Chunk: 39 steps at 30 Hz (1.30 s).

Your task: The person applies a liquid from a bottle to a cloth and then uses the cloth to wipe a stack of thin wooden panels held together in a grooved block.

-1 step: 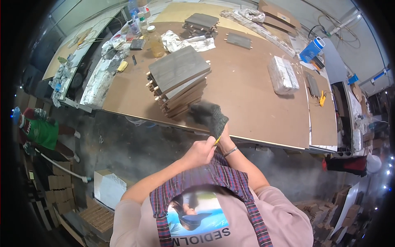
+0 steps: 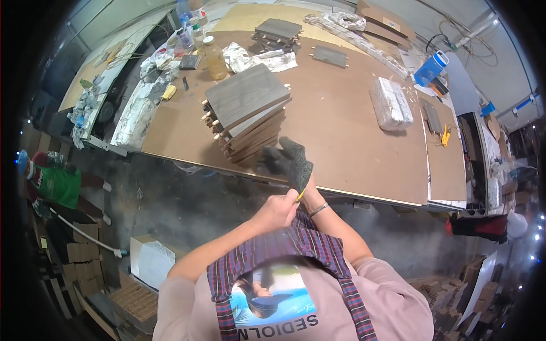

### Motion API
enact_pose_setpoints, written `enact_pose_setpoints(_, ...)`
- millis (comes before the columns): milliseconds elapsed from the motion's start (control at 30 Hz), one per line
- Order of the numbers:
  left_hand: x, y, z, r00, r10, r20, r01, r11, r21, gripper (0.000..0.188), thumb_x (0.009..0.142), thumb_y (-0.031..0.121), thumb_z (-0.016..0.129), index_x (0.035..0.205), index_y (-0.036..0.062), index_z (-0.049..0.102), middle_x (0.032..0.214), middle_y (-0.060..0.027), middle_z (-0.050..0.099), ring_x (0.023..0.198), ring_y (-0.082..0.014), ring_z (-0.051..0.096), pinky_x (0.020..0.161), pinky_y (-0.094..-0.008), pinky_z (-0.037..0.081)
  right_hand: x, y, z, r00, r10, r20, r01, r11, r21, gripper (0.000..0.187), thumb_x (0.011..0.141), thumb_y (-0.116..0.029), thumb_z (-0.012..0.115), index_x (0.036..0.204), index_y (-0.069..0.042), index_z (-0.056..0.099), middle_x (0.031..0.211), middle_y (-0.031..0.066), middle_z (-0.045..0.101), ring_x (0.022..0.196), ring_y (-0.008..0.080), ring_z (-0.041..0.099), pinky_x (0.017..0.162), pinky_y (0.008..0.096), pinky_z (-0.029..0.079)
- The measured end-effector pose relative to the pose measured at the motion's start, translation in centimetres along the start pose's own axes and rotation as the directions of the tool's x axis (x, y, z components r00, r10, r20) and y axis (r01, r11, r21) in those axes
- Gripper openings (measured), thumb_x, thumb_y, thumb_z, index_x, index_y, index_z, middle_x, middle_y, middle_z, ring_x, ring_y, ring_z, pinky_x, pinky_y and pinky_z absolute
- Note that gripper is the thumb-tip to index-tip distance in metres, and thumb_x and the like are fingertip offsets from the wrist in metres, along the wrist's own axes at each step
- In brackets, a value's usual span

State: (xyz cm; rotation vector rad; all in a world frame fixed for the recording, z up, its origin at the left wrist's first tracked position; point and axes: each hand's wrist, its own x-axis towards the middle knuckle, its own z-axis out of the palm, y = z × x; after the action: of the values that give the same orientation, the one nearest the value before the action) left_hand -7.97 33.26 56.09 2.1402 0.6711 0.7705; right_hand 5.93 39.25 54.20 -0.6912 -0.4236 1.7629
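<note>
My left hand (image 2: 277,209) is bare and pinches the yellow-edged cuff of a dark grey work glove (image 2: 300,170). The glove covers the fingers and palm of my right hand (image 2: 289,159), leaving bare skin at the wrist, where a wristband sits. Its gloved fingers are stretched out and apart, a little blurred, and hold nothing. They point left, close to the lower part of a tall stack of grey-brown wooden panels (image 2: 247,96) near the table's front edge. Light wooden dowels stick out of the panels' edges.
Across the brown worktable (image 2: 352,153) lie a smaller panel stack (image 2: 277,29), a single panel (image 2: 330,55) and a white wrapped block (image 2: 391,104). A glass jar (image 2: 215,58) stands beside white cloth (image 2: 244,58). A yellow-handled tool (image 2: 446,136) lies right. A person in a green vest (image 2: 61,184) is far left.
The gloved fingers of my right hand have shifted slightly and spread more distinctly. My left hand keeps its pinch on the cuff, and the panels have not moved.
</note>
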Motion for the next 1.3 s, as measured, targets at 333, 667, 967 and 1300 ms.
enact_pose_setpoints(333, -0.6, 0.1, 0.6, 0.951, -0.156, 0.269, 0.21, 0.959, -0.188, 0.015, 0.096, 0.001, 0.054, 0.098, 0.0011, 0.039, 0.064, -0.0182, 0.063, 0.063, -0.0354, 0.069, 0.056, -0.0416, 0.053, -0.4, 0.3, -0.9, 0.94, 0.174, 0.294, -0.228, 0.961, 0.158, 0.057, 0.101, -0.01, 0.05, 0.152, 0.007, 0.032, 0.146, 0.0269, 0.048, 0.134, 0.0432, 0.05, 0.112, 0.0493, 0.044)
enact_pose_setpoints(667, -0.6, 0.9, 0.6, 0.914, -0.249, 0.32, 0.354, 0.875, -0.331, 0.009, 0.099, 0.007, 0.054, 0.102, 0.0011, 0.047, 0.074, -0.0093, 0.071, 0.068, -0.0177, 0.071, 0.063, -0.0314, 0.056, -1.5, -1.6, 4.6, 0.997, 0.031, -0.064, -0.062, 0.813, -0.579, 0.041, 0.093, -0.02, 0.061, 0.128, 0.001, 0.066, 0.134, 0.02, 0.064, 0.125, 0.0282, 0.06, 0.11, 0.0422, 0.045)
enact_pose_setpoints(967, -0.4, 1.8, 1.7, 0.881, -0.336, -0.333, 0.352, 0.936, -0.013, 0.022, 0.09, 0.018, 0.074, 0.086, 0.0025, 0.059, 0.063, -0.0077, 0.063, 0.057, -0.0154, 0.065, 0.057, -0.0298, 0.051, 0.4, -1.9, 1.5, 0.965, -0.226, -0.132, -0.223, -0.447, -0.866, 0.03, 0.089, -0.028, 0.055, 0.104, -0.015, 0.078, 0.11, 0.0112, 0.074, 0.107, 0.0316, 0.068, 0.093, 0.0415, 0.052)
enact_pose_setpoints(1300, 0.6, 0.1, -1.2, 0.933, -0.174, -0.316, 0.184, 0.983, 0.002, 0.013, 0.083, 0.001, 0.072, 0.095, -0.0016, 0.072, 0.082, -0.0091, 0.066, 0.072, -0.0171, 0.064, 0.068, -0.0286, 0.052, -2.1, -0.5, 2.4, 0.999, -0.044, -0.024, -0.05, -0.897, -0.439, 0.035, 0.097, -0.031, 0.051, 0.121, -0.017, 0.073, 0.131, 0.0107, 0.067, 0.129, 0.0307, 0.057, 0.118, 0.0626, 0.018)
